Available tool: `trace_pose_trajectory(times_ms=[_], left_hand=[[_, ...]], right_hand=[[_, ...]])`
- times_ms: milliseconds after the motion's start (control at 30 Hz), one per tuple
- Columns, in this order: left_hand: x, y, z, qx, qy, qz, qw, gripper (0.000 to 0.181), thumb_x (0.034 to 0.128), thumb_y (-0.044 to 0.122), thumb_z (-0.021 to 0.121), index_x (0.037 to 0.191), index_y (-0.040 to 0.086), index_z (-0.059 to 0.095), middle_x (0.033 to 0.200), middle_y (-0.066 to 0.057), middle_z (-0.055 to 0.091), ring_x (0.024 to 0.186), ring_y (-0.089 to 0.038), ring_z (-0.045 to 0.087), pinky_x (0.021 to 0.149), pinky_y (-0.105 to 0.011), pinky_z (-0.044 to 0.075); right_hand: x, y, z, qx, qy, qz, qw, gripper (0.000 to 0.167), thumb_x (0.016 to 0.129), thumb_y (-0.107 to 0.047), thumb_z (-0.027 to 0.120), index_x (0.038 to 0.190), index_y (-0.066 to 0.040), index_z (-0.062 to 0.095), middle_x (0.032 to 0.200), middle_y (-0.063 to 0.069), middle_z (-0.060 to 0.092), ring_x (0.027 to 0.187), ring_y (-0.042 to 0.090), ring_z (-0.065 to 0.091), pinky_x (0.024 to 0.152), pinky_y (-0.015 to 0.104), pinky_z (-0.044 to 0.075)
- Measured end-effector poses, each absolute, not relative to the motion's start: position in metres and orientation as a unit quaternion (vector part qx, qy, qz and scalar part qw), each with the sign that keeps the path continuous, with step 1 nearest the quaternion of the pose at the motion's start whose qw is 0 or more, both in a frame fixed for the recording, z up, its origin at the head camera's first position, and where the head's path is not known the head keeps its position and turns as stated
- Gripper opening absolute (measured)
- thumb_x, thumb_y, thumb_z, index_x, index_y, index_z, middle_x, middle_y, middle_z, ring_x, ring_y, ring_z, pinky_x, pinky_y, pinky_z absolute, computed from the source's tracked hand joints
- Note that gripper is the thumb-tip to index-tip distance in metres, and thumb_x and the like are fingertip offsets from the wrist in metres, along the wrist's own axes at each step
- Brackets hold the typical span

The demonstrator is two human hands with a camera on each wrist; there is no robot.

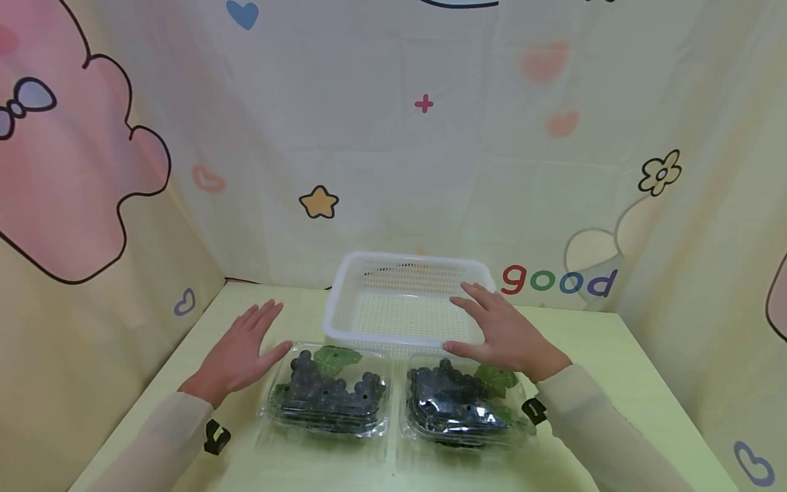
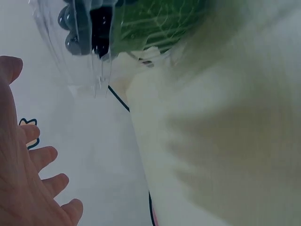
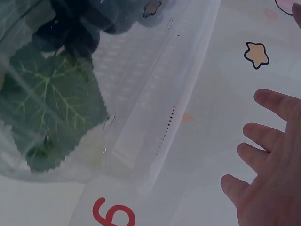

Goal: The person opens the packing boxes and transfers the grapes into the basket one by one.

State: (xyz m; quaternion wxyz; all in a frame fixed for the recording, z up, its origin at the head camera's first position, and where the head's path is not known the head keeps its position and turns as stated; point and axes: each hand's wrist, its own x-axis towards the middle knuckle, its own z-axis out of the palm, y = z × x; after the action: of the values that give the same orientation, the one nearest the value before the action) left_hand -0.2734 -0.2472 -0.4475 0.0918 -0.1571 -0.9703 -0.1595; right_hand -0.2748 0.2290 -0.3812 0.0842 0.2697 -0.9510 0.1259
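Observation:
Two clear plastic clamshell boxes of dark grapes with green leaves lie side by side at the front of the table: a left box (image 1: 328,393) and a right box (image 1: 464,403). My left hand (image 1: 242,352) hovers at the upper left of the left box, fingers spread and holding nothing. Over the right box's far side, my right hand (image 1: 501,331) is spread too, with nothing in it. It partly covers the white plastic basket (image 1: 406,340) behind the boxes. In the right wrist view a green leaf (image 3: 54,103) shows through the clear lid.
The pale yellow table (image 1: 615,383) is enclosed by printed cloth (image 1: 381,137) at the back and both sides. The basket stands close to the back cloth, and its slotted floor shows. Each wrist carries a black strap piece (image 1: 216,437).

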Motion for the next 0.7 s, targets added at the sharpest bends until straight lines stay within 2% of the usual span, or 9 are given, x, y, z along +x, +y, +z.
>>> trace_pose_trajectory(times_ms=[233,533,700], left_hand=[[-0.257,-0.241,-0.453,-0.147,-0.967,-0.192,0.08,0.079,0.1023,0.056,0.052,0.164,0.015,0.024,0.169,-0.015,0.025,0.155,-0.044,0.021,0.116,-0.069,0.029],[-0.24,-0.237,-0.459,-0.131,-0.963,-0.224,0.066,0.076,0.1038,0.057,0.048,0.163,0.014,0.026,0.166,-0.019,0.03,0.153,-0.045,0.025,0.113,-0.07,0.033],[-0.231,-0.236,-0.462,-0.124,-0.96,-0.245,0.06,0.076,0.1051,0.057,0.044,0.161,0.007,0.028,0.164,-0.024,0.032,0.15,-0.048,0.028,0.114,-0.069,0.032]], right_hand=[[-0.264,0.212,-0.385,0.299,-0.939,0.146,0.087,0.083,0.088,-0.069,0.065,0.153,-0.02,0.049,0.168,0.008,0.031,0.155,0.036,0.027,0.119,0.06,0.035],[-0.249,0.188,-0.394,0.335,-0.921,0.18,0.086,0.077,0.089,-0.069,0.064,0.151,-0.026,0.05,0.168,0.0,0.031,0.156,0.029,0.03,0.119,0.055,0.037],[-0.238,0.174,-0.401,0.343,-0.915,0.199,0.072,0.076,0.09,-0.067,0.064,0.152,-0.026,0.049,0.168,-0.003,0.03,0.156,0.026,0.029,0.119,0.054,0.038]])
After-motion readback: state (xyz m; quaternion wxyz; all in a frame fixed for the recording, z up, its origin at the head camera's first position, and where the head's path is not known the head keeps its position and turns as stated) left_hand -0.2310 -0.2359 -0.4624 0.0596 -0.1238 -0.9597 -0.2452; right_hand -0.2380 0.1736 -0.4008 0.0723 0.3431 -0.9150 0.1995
